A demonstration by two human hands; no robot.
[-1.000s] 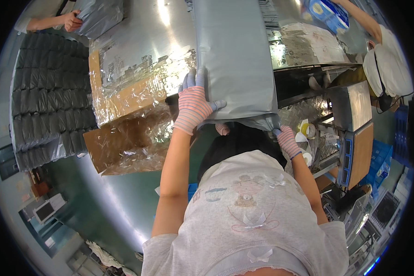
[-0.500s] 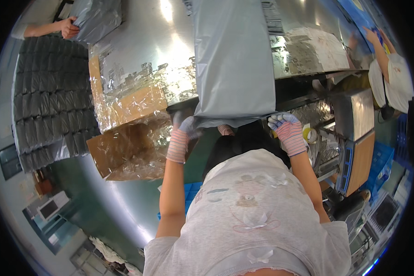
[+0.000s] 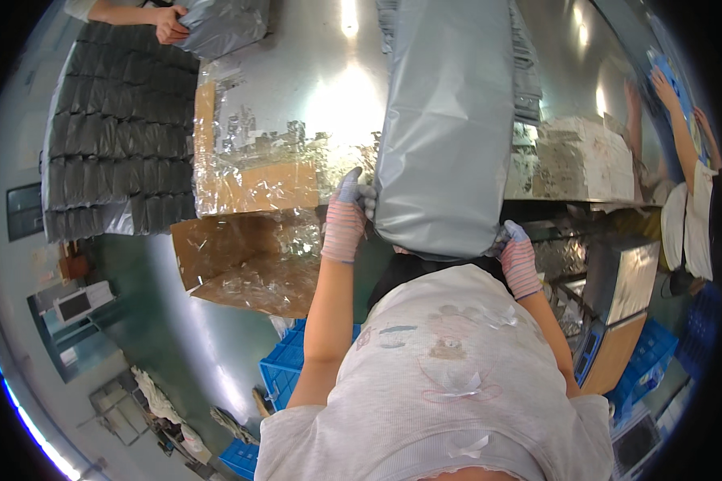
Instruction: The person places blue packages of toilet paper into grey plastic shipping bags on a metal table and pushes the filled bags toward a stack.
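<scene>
It's bright in here, and the light bounces hard off the metal tabletop [image 3: 305, 56]: a white patch of glare burns out its middle left of the grey package [image 3: 445, 144], with thinner streaks at the far side and to the right. The package carries a softer sheen. Clear film on the cardboard [image 3: 269, 188] sparkles in broken glints, and a long pale reflection runs down the floor [image 3: 204, 321] at left. Beneath the tabletop, shadow swallows detail. Lines bow toward the rim, the corners go black, small things there turn soft, and a blue-white strip [image 3: 28, 421] glows near left.
</scene>
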